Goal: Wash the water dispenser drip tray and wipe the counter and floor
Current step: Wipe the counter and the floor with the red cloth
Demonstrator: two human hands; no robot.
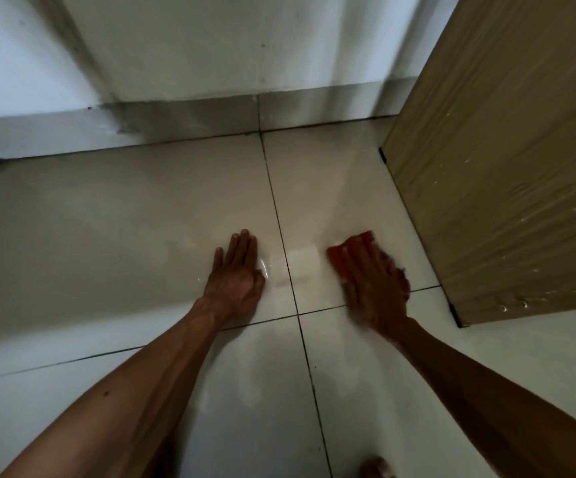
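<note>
Wet tiled floor (pixel 141 219) meets white wall (pixel 210 46). Left hand (pixel 236 270) flat, fingers straight; blurred right hand (pixel 373 284) presses red cloth (pixel 343 258) flat.

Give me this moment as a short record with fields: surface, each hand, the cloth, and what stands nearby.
surface: pale tiled floor with dark grout lines and a glossy patch near the middle
left: left hand flat on the floor, fingers straight, holds nothing
right: right hand pressed flat on the red cloth, slightly blurred
cloth: lies on the floor, mostly covered by the hand
nearby: brown cabinet wrapped in clear film at the right; white wall behind
</note>
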